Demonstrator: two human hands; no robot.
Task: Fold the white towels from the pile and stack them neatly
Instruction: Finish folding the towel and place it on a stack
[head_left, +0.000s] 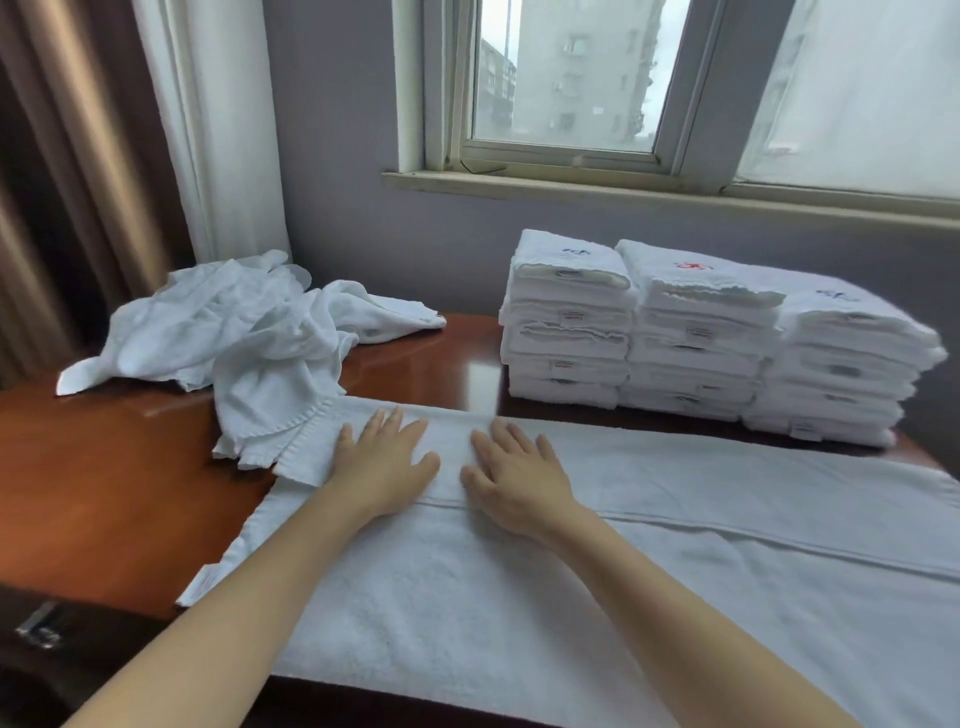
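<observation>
Pressing flat on towel (597, 566): left hand (384, 462), right hand (511, 480), fingers straight, grasping nothing. Pile (228, 332) lies left; 3 stacks (711, 343) right.

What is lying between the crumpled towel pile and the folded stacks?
Between the pile and the stacks, only bare glossy table shows in the head view.

I can read no word from here. The left stack (566, 338) carries a blue embroidered mark (576, 253) on its top towel, the middle stack (696, 353) a red one, the right stack (841, 379) another blue one, all too blurred to read. Sewn tags (571, 316) on the folded edges, and one at the near-left corner of the spread towel (519, 597), show only illegible print.
</observation>
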